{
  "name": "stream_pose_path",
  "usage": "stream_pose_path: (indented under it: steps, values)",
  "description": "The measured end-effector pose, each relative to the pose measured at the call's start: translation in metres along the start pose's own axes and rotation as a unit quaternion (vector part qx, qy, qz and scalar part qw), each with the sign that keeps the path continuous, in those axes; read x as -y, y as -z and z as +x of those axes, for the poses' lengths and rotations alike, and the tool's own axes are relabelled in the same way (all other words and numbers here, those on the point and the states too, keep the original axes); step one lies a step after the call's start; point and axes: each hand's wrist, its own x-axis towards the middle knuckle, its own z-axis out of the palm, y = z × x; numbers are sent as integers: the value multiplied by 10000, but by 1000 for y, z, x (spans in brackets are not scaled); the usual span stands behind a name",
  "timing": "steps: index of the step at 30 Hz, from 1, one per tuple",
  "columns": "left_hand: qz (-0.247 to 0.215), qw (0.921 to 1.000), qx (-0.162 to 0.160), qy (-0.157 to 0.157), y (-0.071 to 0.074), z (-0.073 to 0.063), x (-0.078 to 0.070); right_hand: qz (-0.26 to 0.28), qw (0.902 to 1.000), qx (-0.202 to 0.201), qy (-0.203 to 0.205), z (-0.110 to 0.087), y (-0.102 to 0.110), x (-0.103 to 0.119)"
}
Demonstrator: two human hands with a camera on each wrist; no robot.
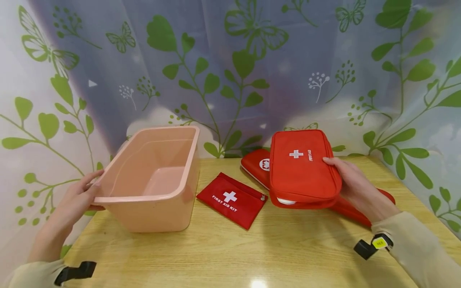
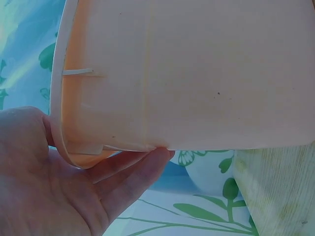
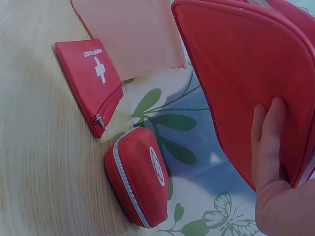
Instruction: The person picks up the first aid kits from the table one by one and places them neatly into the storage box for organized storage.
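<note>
My left hand (image 1: pixel 77 198) grips the near left corner of a peach plastic basin (image 1: pixel 191 192), which stands on the table. In the left wrist view the fingers (image 2: pixel 133 177) lie under the basin's rim. My right hand (image 1: pixel 354 182) holds a red first aid bag (image 1: pixel 300 168) by its right side, thumb on top and fingers (image 3: pixel 270 142) against the underside. The bag is raised over the table and tilted, its white cross facing up. Between basin and bag lies a flat red zip pouch (image 1: pixel 232 200) marked FIRST AID KIT.
Behind the raised bag sits a red zippered case (image 3: pixel 142 177) with a round white emblem, partly hidden in the head view. More red fabric (image 1: pixel 353 212) shows under the right forearm. A leaf-patterned curtain (image 1: pixel 216 80) hangs behind the wooden table (image 1: pixel 223 256).
</note>
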Motion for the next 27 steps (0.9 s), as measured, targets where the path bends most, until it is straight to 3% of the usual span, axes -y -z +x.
stream_pose_path:
  steps: [9, 27]
  values:
    - [49, 10000, -77, 22, 1, 0, -2, 132, 9996, 137, 214, 5, -5, 4]
    - [-60, 9998, -188, -87, -2, -1, 1, 131, 9997, -117, 158, 14, -23, 15]
